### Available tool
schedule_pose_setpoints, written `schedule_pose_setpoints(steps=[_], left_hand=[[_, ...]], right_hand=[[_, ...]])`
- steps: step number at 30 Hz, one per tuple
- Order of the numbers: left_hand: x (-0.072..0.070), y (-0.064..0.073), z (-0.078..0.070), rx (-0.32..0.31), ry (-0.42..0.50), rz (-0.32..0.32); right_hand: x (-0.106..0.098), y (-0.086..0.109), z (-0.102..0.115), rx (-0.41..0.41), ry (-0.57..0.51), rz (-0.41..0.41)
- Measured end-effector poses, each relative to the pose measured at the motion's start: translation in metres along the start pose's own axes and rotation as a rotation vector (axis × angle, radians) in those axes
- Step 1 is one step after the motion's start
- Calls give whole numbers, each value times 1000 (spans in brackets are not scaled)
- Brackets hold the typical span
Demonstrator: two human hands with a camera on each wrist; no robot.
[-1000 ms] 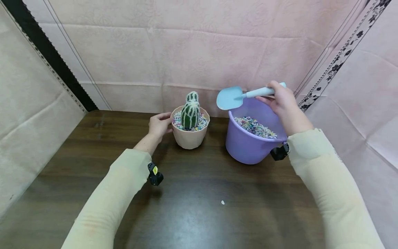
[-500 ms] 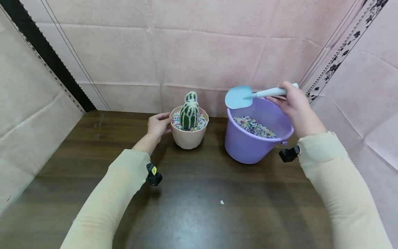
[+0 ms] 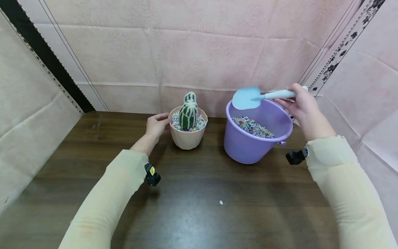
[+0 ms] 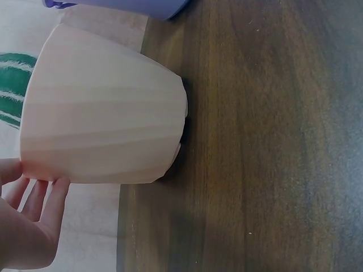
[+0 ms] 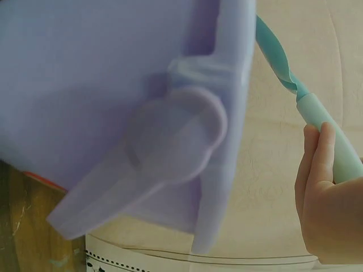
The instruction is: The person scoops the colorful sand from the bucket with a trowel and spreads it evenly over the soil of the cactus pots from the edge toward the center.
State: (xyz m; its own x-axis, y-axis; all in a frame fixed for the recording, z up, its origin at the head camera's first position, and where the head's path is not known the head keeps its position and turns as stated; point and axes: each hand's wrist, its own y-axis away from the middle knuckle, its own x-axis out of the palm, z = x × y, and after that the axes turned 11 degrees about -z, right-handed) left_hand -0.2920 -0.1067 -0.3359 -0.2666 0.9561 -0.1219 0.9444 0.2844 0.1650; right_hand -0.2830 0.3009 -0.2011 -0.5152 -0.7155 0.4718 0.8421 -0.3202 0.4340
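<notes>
My right hand (image 3: pixel 302 103) grips the pale handle of a light blue toy shovel (image 3: pixel 247 98), its blade level with the back rim of a purple bucket (image 3: pixel 247 148). Small multicoloured pebbles (image 3: pixel 253 127) lie inside the bucket. In the right wrist view, fingers (image 5: pixel 322 153) lie along the shovel's handle. To the left stands a beige flowerpot (image 3: pixel 188 138) holding a green cactus (image 3: pixel 188 112) with white stripes, ringed by the same pebbles. My left hand (image 3: pixel 156 125) touches the pot's left side near the rim; the left wrist view shows fingertips (image 4: pixel 59 184) against its outer wall.
The pot and bucket stand near the back edge of a dark wooden table (image 3: pixel 186 193). Pale cloth walls (image 3: pixel 199 52) rise behind and at both sides. One small white pebble (image 3: pixel 221 202) lies on the table in front.
My right hand has moved to the right with the shovel, so the blade now overlaps the bucket's back rim in the head view. My left hand stays at the pot.
</notes>
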Motion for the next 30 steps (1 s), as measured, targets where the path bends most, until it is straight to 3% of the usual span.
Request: schedule_pose_setpoints(steps=[9, 30], left_hand=[[-2, 0, 0, -4, -26, 3], [-2, -1, 0, -3, -29, 8]], right_hand=[[-14, 1, 6, -9, 19, 25], [-44, -2, 17, -26, 19, -34]])
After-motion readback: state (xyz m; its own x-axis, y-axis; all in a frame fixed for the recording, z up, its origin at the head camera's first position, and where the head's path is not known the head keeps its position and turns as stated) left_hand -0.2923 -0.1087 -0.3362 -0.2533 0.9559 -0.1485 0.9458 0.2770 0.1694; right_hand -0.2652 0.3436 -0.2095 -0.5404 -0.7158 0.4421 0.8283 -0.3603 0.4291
